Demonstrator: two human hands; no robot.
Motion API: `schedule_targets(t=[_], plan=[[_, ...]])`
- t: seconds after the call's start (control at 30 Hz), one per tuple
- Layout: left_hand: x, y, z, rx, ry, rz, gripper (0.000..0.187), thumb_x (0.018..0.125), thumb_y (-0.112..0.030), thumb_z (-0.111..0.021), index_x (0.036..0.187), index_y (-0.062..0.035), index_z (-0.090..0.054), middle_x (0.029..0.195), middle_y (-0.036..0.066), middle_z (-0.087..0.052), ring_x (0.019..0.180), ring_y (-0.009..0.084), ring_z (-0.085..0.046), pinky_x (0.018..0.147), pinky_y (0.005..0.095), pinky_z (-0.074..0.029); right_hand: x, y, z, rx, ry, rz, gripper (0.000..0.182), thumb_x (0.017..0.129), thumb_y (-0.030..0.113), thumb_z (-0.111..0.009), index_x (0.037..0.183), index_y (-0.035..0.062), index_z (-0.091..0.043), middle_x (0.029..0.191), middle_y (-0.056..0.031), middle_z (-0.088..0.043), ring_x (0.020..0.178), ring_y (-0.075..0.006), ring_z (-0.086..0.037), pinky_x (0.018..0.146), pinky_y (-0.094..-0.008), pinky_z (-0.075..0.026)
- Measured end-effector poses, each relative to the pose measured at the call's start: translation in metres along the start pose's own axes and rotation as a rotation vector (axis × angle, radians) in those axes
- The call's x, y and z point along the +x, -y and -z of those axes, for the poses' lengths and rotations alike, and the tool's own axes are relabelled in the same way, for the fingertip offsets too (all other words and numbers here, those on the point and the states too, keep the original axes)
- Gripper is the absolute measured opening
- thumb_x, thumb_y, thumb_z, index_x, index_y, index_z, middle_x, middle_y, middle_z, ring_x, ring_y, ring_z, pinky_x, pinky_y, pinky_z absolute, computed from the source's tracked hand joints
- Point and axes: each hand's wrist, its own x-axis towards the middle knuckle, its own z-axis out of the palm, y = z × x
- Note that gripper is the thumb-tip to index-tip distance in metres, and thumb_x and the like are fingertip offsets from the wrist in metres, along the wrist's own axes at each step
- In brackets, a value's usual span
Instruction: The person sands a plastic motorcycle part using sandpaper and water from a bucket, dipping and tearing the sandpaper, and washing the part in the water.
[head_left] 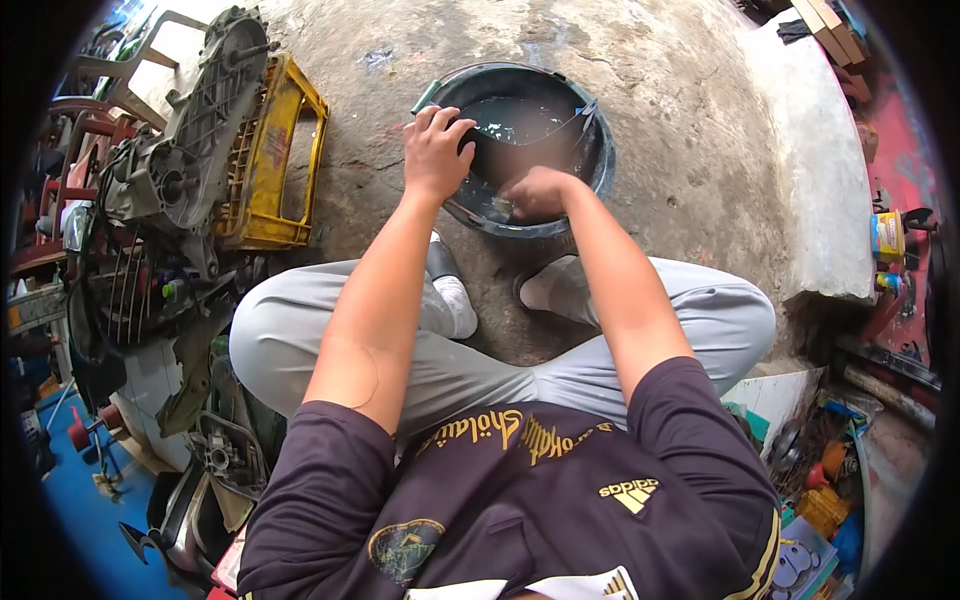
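Observation:
A dark round bucket of murky water stands on the concrete floor in front of my feet. My left hand rests at its left rim, fingers spread, beside the green handle grip. Inside the bucket, near its front side, my right hand is low at the water with the fingers curled down. Whatever those fingers hold, if anything, is too hidden to make out. A thin wire handle loops over the water.
At the left, a metal engine casing leans by a yellow crate. A raised pale concrete ledge runs along the right, with a small yellow can beyond it. Loose parts and clutter lie at both lower sides.

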Motion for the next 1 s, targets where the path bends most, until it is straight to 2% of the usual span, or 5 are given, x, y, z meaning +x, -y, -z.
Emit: schedule_targets(t=[0.03,0.3,0.63,0.83,1.0], plan=[[0.000,0.000,0.001,-0.001,-0.001,0.003,0.037,0.084,-0.025,-0.083,0.120,-0.0214,-0.076,0.138,0.004,-0.065,0.140,0.0293,-0.049,0.112,0.0493,-0.041,-0.027,0.024,-0.002,0.445,-0.070,-0.049,0.024,0.096,0.007,-0.071,0.116,-0.0063,-0.076,0.114,-0.0139,-0.075,0.105,-0.0260,-0.073,0.087,-0.0393,-0.062],[0.000,0.000,0.002,0.000,0.024,0.014,0.038,0.085,-0.025,-0.083,0.122,-0.0227,-0.076,0.139,0.003,-0.065,0.141,0.0292,-0.050,0.114,0.0491,-0.040,-0.058,0.036,0.057,0.570,-0.190,0.110,0.019,0.100,0.010,-0.073,0.117,0.0020,-0.077,0.116,-0.0105,-0.077,0.105,-0.0204,-0.074,0.091,-0.0381,-0.063],[0.001,0.000,0.000,0.001,0.003,-0.012,0.038,0.083,-0.025,-0.084,0.120,-0.0209,-0.076,0.137,0.004,-0.064,0.139,0.0287,-0.049,0.111,0.0479,-0.041,-0.076,0.065,0.069,-0.435,-0.939,0.183,0.022,0.086,0.006,-0.073,0.106,0.0092,-0.081,0.102,-0.0162,-0.080,0.095,-0.0301,-0.077,0.089,-0.0398,-0.060],[-0.001,-0.001,0.002,0.004,0.006,-0.001,0.040,0.083,-0.024,-0.083,0.122,-0.0220,-0.076,0.138,0.005,-0.065,0.139,0.0298,-0.051,0.114,0.0484,-0.040,-0.079,0.060,0.038,-0.318,-0.721,0.289,0.024,0.083,0.002,-0.070,0.102,0.0089,-0.082,0.098,-0.0167,-0.080,0.093,-0.0307,-0.077,0.085,-0.0406,-0.059],[0.001,0.000,0.001,0.002,-0.007,-0.003,0.040,0.084,-0.025,-0.083,0.123,-0.0216,-0.075,0.142,0.007,-0.062,0.139,0.0314,-0.051,0.113,0.0489,-0.041,-0.048,0.020,0.018,-0.629,-0.685,-0.153,0.026,0.083,-0.002,-0.064,0.101,0.0032,-0.082,0.106,-0.0233,-0.078,0.104,-0.0363,-0.077,0.089,-0.0431,-0.062]])
